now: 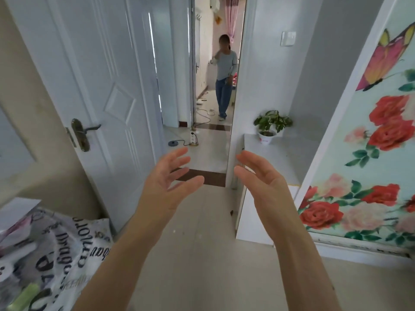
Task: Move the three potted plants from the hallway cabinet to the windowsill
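Observation:
One potted plant (270, 126), green leaves in a white pot with a red label, stands at the back of the white hallway cabinet (285, 158) on the right. My left hand (166, 180) and my right hand (262, 178) are raised in front of me, palms facing each other, fingers apart, holding nothing. Both are nearer to me than the plant, and the right hand is left of and below it. No other potted plant is in view.
An open white door (94, 104) with a metal handle is on the left. A person (225, 75) stands in the corridor beyond the doorway. Cables and a power strip (193, 136) lie on the floor there. A rose-patterned panel (370, 158) is at right, and printed fabric (51, 250) at lower left.

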